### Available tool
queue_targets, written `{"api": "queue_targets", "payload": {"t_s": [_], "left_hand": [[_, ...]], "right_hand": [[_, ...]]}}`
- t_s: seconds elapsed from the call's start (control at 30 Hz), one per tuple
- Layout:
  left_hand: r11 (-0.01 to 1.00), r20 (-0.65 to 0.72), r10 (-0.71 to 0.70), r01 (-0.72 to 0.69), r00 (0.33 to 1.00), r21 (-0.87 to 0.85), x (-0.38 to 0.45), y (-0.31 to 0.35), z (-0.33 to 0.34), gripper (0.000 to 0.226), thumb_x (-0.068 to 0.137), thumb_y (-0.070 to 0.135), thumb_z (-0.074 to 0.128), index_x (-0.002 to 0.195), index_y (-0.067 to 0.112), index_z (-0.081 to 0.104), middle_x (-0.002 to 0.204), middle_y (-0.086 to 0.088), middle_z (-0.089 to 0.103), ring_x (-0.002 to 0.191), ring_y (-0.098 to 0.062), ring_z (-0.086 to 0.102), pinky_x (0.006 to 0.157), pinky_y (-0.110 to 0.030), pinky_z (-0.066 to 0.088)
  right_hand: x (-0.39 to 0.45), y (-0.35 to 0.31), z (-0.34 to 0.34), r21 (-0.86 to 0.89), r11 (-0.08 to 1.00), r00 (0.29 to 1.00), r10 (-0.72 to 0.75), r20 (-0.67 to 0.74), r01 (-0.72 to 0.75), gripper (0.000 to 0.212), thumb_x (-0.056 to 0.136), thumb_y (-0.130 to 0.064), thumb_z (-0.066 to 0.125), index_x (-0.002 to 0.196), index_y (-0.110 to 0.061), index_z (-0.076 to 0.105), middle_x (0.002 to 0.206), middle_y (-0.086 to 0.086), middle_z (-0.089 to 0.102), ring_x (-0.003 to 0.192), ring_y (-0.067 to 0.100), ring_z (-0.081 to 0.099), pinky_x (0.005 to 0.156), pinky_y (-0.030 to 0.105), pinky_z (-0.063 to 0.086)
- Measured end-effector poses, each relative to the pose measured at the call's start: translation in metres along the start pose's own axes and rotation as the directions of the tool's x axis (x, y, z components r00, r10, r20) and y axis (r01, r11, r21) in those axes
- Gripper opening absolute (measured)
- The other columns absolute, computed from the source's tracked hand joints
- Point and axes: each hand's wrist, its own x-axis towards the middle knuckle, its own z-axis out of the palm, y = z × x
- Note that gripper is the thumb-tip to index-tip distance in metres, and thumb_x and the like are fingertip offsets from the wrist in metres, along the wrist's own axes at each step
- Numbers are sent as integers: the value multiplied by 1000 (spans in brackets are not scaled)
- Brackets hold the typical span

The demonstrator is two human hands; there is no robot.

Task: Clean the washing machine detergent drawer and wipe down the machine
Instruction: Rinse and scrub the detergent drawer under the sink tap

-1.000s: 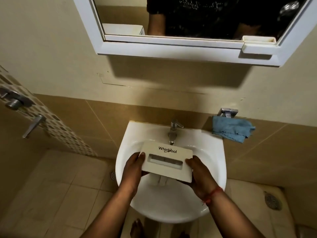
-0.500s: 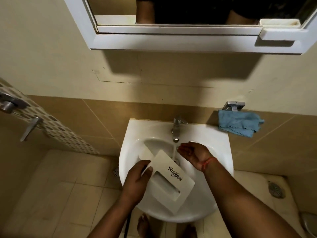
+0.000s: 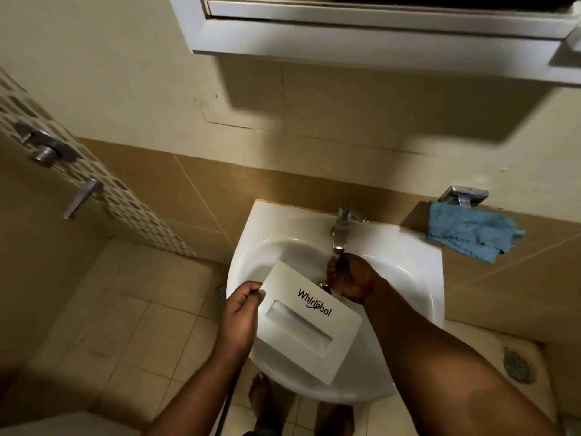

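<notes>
Head cam shows the white Whirlpool detergent drawer (image 3: 306,322) tilted over the white sink (image 3: 408,278), its front panel facing up. Left hand (image 3: 240,316) grips its left edge. Right hand (image 3: 349,278) sits cupped, holding nothing, under the running faucet (image 3: 341,228). Blue cloth (image 3: 468,231) hangs on the wall to the right.

One legible mark only — "Whirlpool" in dark script with a swirl through the letters, printed on the white front panel of the detergent drawer (image 3: 309,322), just above its recessed handle slot — which I grip by its edge in my left hand (image 3: 240,316).
</notes>
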Motion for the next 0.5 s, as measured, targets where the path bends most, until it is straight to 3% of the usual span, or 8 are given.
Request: {"api": "queue_targets", "payload": {"t_s": [0.13,0.23,0.3,0.4,0.5], "left_hand": [[1000,-21,-17,17,1000,-4,2,-1,2,15,93,0,54,86,7,64,85,-2,67,86,-17,60,79,-28,45],[997,-31,-60,59,998,-41,4,3,8,20,94,4,55,83,17,67,81,7,69,85,-12,62,78,-25,45],[997,-7,-65,65,998,-39,2,6,15,17,95,8,55,87,15,68,82,9,71,84,-8,63,78,-22,46],[1000,38,-17,17,999,-1,0,7,26,17,99,11,49,95,6,66,88,1,70,81,-3,63,74,-14,48],[996,58,29,-33,998,81,-2,8,41,23,102,20,45,92,13,64,88,4,68,82,-6,62,73,-13,46]], "right_hand": [[-4,-4,17,90,996,997,-19,73,12,19,80,-13,50,66,-7,62,62,3,60,54,16,58,49,21,46],[-13,-8,3,49,999,999,-21,44,19,13,76,-8,51,65,-7,59,58,4,55,48,14,53,46,19,43],[-23,-18,-21,99,995,1000,-16,11,15,14,73,-3,51,62,-11,47,53,2,46,42,12,44,40,18,38],[-54,-42,-36,115,993,999,-11,42,6,36,84,-8,50,50,-16,44,49,-1,41,41,9,40,35,20,37],[-100,-54,8,-71,983,985,-171,5,171,39,97,-19,43,60,-14,51,54,0,46,45,10,41,47,14,30]]}}
